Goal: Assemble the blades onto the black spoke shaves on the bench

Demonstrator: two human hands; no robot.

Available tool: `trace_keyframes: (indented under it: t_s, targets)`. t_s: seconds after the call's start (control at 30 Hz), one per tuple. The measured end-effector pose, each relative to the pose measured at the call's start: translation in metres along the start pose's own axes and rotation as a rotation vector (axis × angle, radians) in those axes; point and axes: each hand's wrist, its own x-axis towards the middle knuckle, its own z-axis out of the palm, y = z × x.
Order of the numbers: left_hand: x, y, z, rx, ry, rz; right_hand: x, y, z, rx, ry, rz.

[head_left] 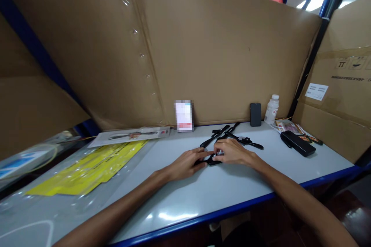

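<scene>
My left hand point(188, 163) and my right hand point(232, 151) meet near the middle of a grey table point(226, 189). Both pinch a small black part point(213, 161) lying on the table between them. Just behind my hands lies a small pile of long black tools point(232, 136) with thin handles, crossing one another. My right hand's fingers are curled over the near end of that pile.
A tall cardboard wall point(203, 54) backs the table. Against it stand a black phone point(255, 114), a white bottle point(271, 109) and a small card point(184, 116). A black case point(297, 143) lies right. Yellow plastic bags point(87, 168) and a carded tool pack point(130, 136) lie left.
</scene>
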Motion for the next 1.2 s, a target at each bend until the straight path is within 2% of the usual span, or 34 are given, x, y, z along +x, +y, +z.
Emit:
trace_keyframes:
  t_s: [0.47,0.73,1.2]
  targets:
    - [0.000,-0.002,0.000,0.013,-0.008,-0.014,0.000,0.002,0.005,-0.201,-0.003,-0.064]
    - [0.002,-0.002,0.002,0.002,0.019,-0.013,-0.002,-0.011,0.007,-0.343,-0.021,-0.130]
    - [0.004,-0.001,0.005,0.027,0.058,-0.033,0.000,-0.018,0.019,-0.423,-0.029,-0.065]
